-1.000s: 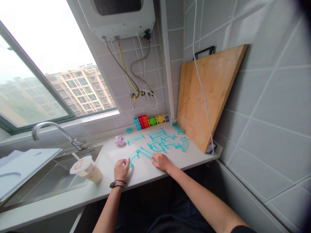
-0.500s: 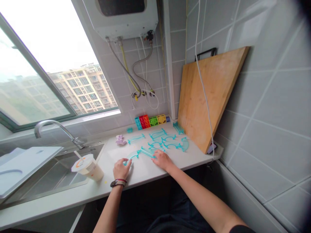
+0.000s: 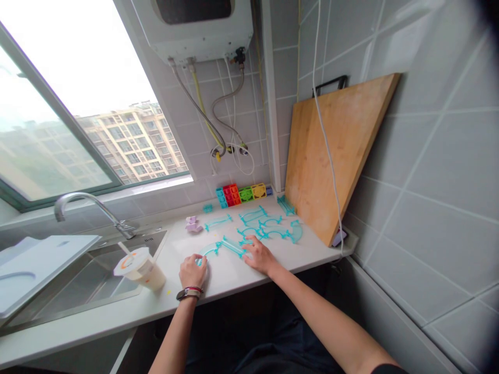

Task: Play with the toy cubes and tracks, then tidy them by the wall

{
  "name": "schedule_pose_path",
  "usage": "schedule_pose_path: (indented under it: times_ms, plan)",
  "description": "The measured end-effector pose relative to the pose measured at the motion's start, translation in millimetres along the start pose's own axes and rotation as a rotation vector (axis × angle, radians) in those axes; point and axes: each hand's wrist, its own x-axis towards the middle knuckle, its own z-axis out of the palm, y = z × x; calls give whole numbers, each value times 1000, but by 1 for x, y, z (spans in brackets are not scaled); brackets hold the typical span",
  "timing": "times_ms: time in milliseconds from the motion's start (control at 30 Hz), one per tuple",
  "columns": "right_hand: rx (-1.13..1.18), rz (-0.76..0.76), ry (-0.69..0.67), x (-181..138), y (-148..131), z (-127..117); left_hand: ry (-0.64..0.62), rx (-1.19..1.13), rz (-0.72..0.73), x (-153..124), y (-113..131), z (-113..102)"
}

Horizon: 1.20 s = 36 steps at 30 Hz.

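Glossy grey wall tiles (image 3: 436, 171), smooth white worktop (image 3: 230, 272). Left hand (image 3: 194, 271) at near-left end of curved, translucent turquoise piece (image 3: 211, 250) (pinched or merely touched, cannot tell). Right hand (image 3: 259, 256), fingers spread apart, at near-right end of straight turquoise piece (image 3: 233, 246). Thick wooden board (image 3: 331, 150) leaning at far right.
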Motion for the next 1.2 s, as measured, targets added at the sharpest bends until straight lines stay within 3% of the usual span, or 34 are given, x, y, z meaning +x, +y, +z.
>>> schedule_pose_path:
  times_ms: [233,1200]
  plan:
    - [-40,-139,-104,-1,-1,2,-14,31,-17,0,0,-1]
    - [21,5,-27,0,-1,1,-20,44,-61,-1,0,-3]
